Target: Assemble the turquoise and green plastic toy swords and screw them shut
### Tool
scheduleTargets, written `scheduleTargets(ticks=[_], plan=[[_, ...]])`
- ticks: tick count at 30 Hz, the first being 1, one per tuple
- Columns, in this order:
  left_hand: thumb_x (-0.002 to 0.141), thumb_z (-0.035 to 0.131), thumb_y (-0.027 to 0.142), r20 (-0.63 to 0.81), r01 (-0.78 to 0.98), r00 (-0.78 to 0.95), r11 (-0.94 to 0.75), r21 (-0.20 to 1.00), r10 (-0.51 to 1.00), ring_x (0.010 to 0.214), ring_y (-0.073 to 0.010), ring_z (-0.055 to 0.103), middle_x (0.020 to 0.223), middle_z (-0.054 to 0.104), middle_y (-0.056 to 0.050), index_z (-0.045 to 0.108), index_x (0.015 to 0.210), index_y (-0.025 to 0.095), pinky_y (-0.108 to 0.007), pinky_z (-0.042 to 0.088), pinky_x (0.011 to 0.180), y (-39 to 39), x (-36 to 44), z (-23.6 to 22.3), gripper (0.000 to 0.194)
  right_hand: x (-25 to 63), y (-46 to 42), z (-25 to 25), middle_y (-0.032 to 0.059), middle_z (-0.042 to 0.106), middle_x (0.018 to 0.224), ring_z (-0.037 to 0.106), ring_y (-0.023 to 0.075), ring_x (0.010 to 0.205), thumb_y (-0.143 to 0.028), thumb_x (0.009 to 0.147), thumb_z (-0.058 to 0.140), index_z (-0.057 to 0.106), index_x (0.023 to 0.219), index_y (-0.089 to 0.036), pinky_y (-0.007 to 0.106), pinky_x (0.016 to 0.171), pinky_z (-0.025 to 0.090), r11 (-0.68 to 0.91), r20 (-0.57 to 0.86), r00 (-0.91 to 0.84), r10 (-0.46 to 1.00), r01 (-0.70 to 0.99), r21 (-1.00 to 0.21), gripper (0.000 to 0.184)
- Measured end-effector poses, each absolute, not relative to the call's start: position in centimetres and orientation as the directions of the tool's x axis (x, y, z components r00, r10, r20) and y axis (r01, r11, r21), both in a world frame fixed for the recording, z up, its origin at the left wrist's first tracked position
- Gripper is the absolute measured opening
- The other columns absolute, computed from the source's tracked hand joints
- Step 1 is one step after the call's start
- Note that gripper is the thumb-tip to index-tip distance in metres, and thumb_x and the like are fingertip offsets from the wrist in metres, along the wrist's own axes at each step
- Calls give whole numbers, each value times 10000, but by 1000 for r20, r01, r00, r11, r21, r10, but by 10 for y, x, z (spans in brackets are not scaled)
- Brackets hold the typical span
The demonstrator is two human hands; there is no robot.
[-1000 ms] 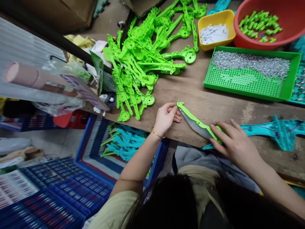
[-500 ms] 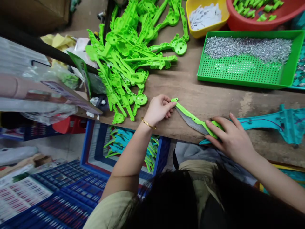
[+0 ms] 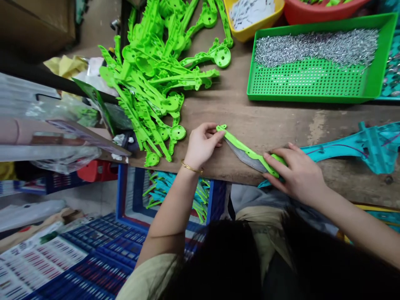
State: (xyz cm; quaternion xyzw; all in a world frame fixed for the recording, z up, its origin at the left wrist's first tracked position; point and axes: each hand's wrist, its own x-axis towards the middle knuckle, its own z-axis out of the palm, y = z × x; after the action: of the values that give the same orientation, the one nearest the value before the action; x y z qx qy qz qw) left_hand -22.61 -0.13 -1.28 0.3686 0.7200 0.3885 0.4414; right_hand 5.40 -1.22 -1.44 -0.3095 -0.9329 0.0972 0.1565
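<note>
Near side of green tray point(image 3: 304, 85): left hand point(image 3: 203, 146) pinches one end of green strip point(image 3: 243, 147), right hand point(image 3: 298, 174) holds other.

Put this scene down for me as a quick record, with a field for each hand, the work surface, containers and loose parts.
Left hand: pinching one end of a green strip with a grey panel along its edge
Right hand: fingers on the strip's other end, above a teal part
Surface: brown workbench
Containers: green tray with small silver pieces; yellow tub with white pieces; red bowl; blue crate below the bench edge, holding teal and green parts
Loose parts: heap of green parts
</note>
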Motion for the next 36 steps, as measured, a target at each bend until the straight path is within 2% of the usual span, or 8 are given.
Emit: scheduleTargets(ticks=[7, 12, 15, 17, 22, 25, 29, 36], plan=[[649, 808, 203, -353, 335, -277, 434, 836, 894, 555, -75, 544, 647, 596, 38, 635, 824, 139, -175, 407, 500, 6, -235, -7, 254, 54, -14, -18, 136, 667, 1110, 632, 245, 1021, -389, 874, 622, 628, 1208, -132, 451, 1048, 462, 815, 299, -758, 579, 535, -223, 421], [602, 856, 227, -387, -119, -286, 368, 922, 877, 695, -101, 651, 775, 678, 30, 560, 887, 190, -227, 536, 676, -6, -223, 0, 413, 55, -15, -24, 133, 670, 1082, 623, 239, 1005, -378, 856, 650, 625, 1179, -134, 446, 1034, 470, 820, 372, -731, 572, 522, -235, 406], [625, 860, 299, -431, -360, -299, 318, 877, 851, 717, -122, 682, 780, 705, 22, 558, 940, 198, -264, 570, 714, -19, -196, -1, 449, 57, -17, -27, 145, 665, 1079, 609, 247, 1013, -377, 850, 660, 619, 1180, -126, 449, 1023, 469, 816, 387, -719, 577, 520, -252, 417], [631, 865, 312, -479, -408, -257, 355, 841, 839, 734, -135, 700, 804, 729, -6, 572, 953, 180, -267, 576, 726, -28, -178, -5, 455, 57, -17, -26, 150, 665, 1085, 601, 247, 1023, -372, 863, 645, 614, 1186, -123, 446, 1022, 459, 822, 384, -727, 569, 515, -244, 409], [631, 880, 286, -439, -369, -297, 323, 872, 848, 767, -162, 729, 818, 758, -31, 561, 979, 176, -256, 582, 718, -45, -156, -7, 485, 46, -10, -1, 144, 677, 1070, 600, 256, 1018, -459, 905, 578, 617, 1174, -111, 436, 1009, 413, 797, 246, -760, 602, 551, -249, 442], [661, 867, 280, -377, -307, -326, 279, 910, 867, 751, -163, 736, 853, 767, -35, 558, 997, 186, -256, 588, 703, -51, -156, -2, 466, 27, 1, 12, 116, 686, 899, 623, 256, 879, -511, 943, 481, 660, 973, -122, 397, 826, 423, 785, 137, -782, 608, 566, -250, 430], [675, 863, 288, -317, -258, -355, 233, 938, 880, 760, -164, 742, 854, 772, -34, 558, 981, 191, -253, 595, 717, -54, -155, 5, 443, 8, 12, 11, 95, 671, 758, 631, 221, 723, -457, 1009, 326, 637, 828, -137, 334, 617, 322, 797, 54, -830, 555, 511, -322, 482], [642, 874, 307, -419, -305, -351, 320, 897, 837, 729, -181, 740, 812, 760, 5, 538, 934, 228, -302, 608, 718, -52, -154, 10, 452, 5, 16, 11, 107, 696, 762, 666, 222, 705, -452, 1027, 239, 627, 832, -141, 309, 562, 265, 779, -53, -853, 519, 497, -382, 534]])
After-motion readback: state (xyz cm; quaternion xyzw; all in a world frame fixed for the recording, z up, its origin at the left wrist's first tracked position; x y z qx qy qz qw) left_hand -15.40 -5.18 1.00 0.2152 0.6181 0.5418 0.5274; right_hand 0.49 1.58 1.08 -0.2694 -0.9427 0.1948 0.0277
